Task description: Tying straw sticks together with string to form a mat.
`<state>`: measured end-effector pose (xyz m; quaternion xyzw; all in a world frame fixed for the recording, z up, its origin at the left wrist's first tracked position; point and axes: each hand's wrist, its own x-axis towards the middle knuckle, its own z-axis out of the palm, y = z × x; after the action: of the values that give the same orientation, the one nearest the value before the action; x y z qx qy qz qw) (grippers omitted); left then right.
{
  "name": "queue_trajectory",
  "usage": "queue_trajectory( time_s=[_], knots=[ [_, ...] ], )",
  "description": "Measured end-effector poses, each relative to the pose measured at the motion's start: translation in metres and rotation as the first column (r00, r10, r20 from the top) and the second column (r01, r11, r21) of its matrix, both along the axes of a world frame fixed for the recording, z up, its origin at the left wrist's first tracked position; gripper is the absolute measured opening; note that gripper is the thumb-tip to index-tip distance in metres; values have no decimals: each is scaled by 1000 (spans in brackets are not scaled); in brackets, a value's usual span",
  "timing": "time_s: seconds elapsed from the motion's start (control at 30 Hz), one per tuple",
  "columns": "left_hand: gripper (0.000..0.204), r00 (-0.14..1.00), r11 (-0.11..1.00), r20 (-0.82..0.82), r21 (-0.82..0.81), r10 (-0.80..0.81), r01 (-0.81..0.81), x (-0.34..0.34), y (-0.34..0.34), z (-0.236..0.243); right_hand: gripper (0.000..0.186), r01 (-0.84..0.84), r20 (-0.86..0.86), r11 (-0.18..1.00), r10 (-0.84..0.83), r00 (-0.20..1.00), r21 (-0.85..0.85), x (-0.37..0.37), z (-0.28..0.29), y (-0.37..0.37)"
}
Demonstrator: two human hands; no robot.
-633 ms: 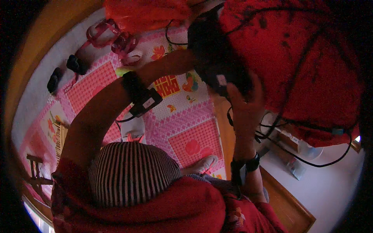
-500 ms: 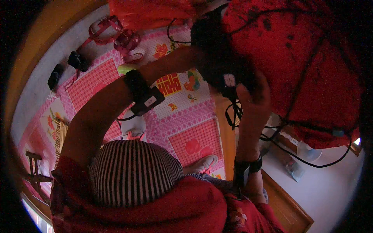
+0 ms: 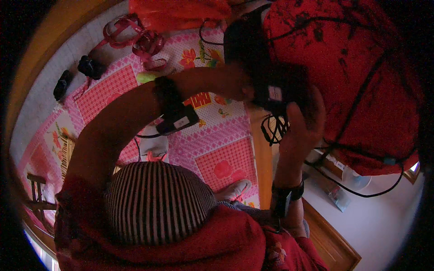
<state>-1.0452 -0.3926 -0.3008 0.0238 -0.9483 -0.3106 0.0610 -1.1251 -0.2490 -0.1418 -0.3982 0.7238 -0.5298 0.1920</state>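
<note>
A small black box with a white label (image 3: 275, 93) sits against a dark mass in front of red, dark-patterned cloth. My right hand (image 3: 302, 119) grips it from the right, thumb on the near side and fingers along the far right side. My left hand (image 3: 237, 83) reaches across from the left and meets the dark mass beside the box. Shadow hides its fingers. Strapped on my left wrist is a black device (image 3: 181, 122) with a pale label and a cable. A black wristband (image 3: 296, 192) circles my right wrist. A loose bundle of black cable (image 3: 273, 128) hangs under the box.
Black cable runs over the large red cloth (image 3: 361, 90) at right. Behind my left arm lies a pink patterned sheet (image 3: 226, 158). Dark red ribbon coils (image 3: 147, 43) and small black items (image 3: 90, 67) lie at upper left. A rounded striped cloth shape (image 3: 160, 203) stands between my arms.
Both hands and the black box have shifted a little to the right. My left forearm and its strapped device have moved right too.
</note>
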Motion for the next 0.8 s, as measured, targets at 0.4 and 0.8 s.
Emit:
queue_trajectory(
  time_s=[0.4,0.8],
  knots=[
    [43,949,-352,-190,896,252,272,54,7,47,62,-126,162,984,146,976,-123,-23,-26,20],
    [27,974,187,-31,982,224,-12,56,-12,11,58,-550,-429,689,724,540,471,-19,-8,14]
  ],
)
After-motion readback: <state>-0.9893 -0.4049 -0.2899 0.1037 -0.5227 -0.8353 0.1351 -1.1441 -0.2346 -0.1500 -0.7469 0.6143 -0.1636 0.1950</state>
